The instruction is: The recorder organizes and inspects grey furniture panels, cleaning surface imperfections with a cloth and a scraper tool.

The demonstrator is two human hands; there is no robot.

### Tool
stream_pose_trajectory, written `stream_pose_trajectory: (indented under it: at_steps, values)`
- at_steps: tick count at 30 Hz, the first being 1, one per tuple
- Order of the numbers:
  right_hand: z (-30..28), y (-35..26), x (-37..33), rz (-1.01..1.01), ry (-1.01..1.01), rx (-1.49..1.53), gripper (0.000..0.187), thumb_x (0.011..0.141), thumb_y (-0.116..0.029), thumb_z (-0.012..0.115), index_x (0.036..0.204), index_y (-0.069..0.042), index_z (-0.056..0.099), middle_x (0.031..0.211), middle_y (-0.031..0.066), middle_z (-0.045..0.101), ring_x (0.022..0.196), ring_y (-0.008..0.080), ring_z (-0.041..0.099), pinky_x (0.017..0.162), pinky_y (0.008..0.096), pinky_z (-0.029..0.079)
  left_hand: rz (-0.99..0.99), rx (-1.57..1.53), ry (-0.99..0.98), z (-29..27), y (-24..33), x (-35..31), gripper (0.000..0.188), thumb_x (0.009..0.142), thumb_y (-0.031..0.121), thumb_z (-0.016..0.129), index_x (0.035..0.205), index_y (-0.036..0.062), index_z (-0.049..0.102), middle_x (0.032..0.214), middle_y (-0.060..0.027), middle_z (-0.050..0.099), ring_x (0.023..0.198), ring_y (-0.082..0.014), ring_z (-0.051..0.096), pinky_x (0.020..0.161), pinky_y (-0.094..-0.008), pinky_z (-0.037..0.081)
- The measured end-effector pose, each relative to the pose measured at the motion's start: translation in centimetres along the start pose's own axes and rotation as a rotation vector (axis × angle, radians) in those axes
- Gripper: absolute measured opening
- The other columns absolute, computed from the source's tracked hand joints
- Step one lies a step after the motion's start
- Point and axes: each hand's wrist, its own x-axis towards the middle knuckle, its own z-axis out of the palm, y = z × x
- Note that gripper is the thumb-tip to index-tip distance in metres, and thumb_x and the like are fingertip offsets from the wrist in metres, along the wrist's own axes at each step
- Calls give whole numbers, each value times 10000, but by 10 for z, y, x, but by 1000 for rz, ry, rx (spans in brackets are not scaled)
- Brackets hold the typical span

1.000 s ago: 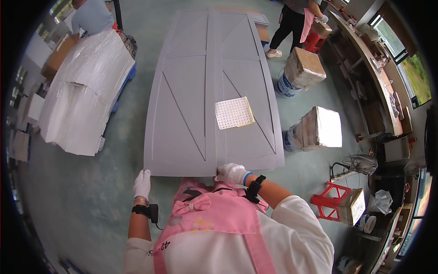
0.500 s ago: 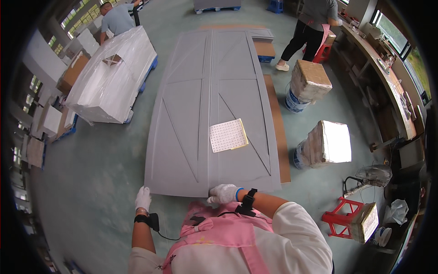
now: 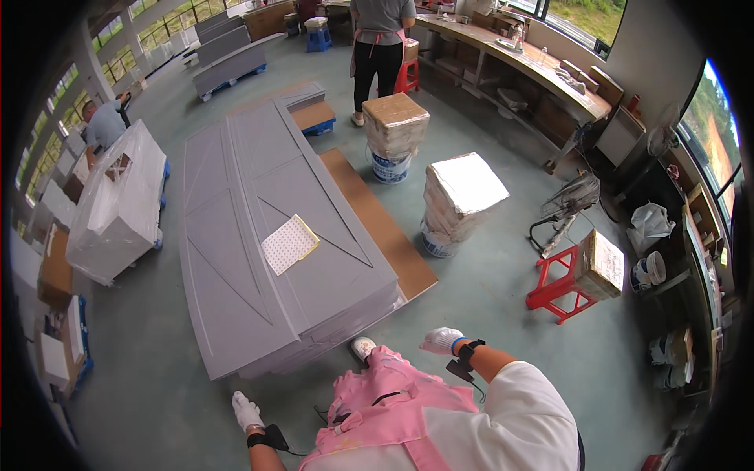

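The big grey panel [image 3: 247,228] lies flat on top of its stack, in front of you and off to your left. Its long way runs from the short end near you out across the room, leaning a little to the left. That short end sits at a slant, so its left corner is closer to you than its right corner. Your left hand [image 3: 246,410] is the nearer one: it is just beside the short end, close to the left corner, and it looks apart from the edge. It is empty, with its fingers loose and open. Your right hand [image 3: 442,341] is out past the right corner, over the floor [image 3: 471,306], and well away from the panel. You hold nothing that shows in it, but I cannot tell if its fingers are together. A white dotted sheet [image 3: 287,245] lies on the panel, and a brown board [image 3: 377,224] sticks out along the right side.
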Motion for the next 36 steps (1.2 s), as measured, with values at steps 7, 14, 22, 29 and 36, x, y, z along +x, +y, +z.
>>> stream_pose_trajectory:
  at_steps: [7, 14, 22, 29, 36]
  values:
    - [141, 183, -105, 516, -151, 197, 508, 898, -522, 493, 864, -87, 752, 866, 97, 721, 841, 261, 690, 765, 398, 515, -302, 319, -352, -1, -93, -94, 300, 978, 411, 490, 937, 121, 556, 678, 2, 468, 484, -119, 455, 421, -294, 399]
    - [156, 235, -144, 455, -6, 367, 550, 881, -532, 454, 890, -68, 749, 865, 161, 706, 857, 308, 684, 789, 418, 511, 98, 808, -704, 60, -102, -211, 343, 963, 386, 471, 876, 75, 587, 702, -29, 556, 536, -139, 535, 475, -302, 449]
    - [46, 291, -222, 81, 211, 537, 479, 933, -447, 475, 1234, -104, 619, 1269, 152, 615, 1160, 335, 582, 974, 410, 459, 290, 983, -826, 269, -62, -291, 366, 960, 387, 468, 922, 55, 616, 720, -47, 594, 585, -168, 573, 515, -327, 481]
    - [81, 479, -285, 659, 295, 779, 516, 914, -489, 481, 1209, -102, 653, 1196, 147, 660, 1142, 323, 603, 971, 413, 464, 510, 1043, -959, 478, -53, -355, 417, 933, 431, 475, 1121, 109, 661, 889, -92, 699, 772, -229, 669, 735, -370, 528]
    - [91, 562, -270, 762, 276, 872, 542, 908, -498, 479, 1182, -69, 667, 1191, 162, 660, 1152, 328, 597, 988, 414, 454, 1012, 1391, -1114, 623, 12, -470, 428, 932, 456, 450, 1120, 133, 658, 1013, -76, 695, 919, -257, 660, 821, -386, 502]
